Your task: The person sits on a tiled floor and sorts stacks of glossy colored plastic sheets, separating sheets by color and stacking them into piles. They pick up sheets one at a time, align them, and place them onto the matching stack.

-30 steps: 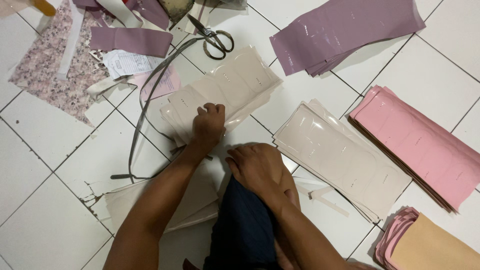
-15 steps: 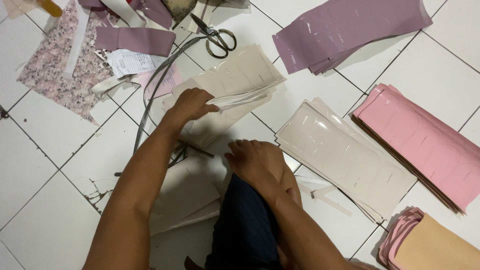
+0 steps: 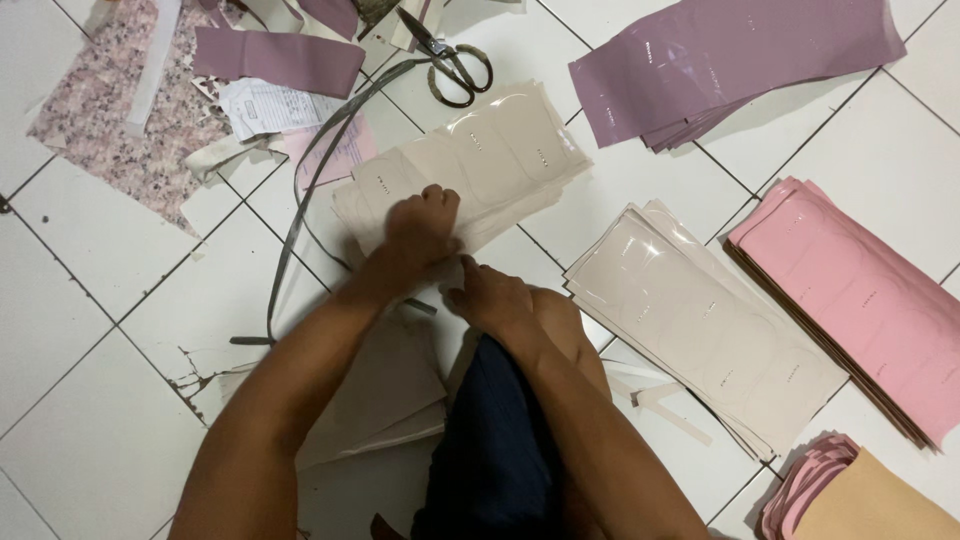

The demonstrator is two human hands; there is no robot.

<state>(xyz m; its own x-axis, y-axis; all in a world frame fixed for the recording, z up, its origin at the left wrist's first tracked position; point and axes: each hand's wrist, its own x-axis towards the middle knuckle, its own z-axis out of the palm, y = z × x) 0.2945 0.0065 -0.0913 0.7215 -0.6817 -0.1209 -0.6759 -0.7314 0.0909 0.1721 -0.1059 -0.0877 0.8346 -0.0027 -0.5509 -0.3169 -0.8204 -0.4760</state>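
Observation:
My left hand grips the near edge of a stack of beige glossy plastic bags lying on the white tiled floor. Its fingers curl onto the top sheets. My right hand rests just below and to the right of it, over my knee, fingers bent near the stack's lower edge; whether it holds a sheet is not visible. A second beige stack lies to the right. More beige sheets lie under my left forearm.
Scissors lie beyond the stack. Mauve bags sit at the top right, pink bags at the right, and a tan and pink pile at the bottom right. Floral fabric, paper scraps and a grey strap lie left.
My left hand has shifted right along the beige stack's near edge. My right hand has moved up toward it. The camera view has come closer.

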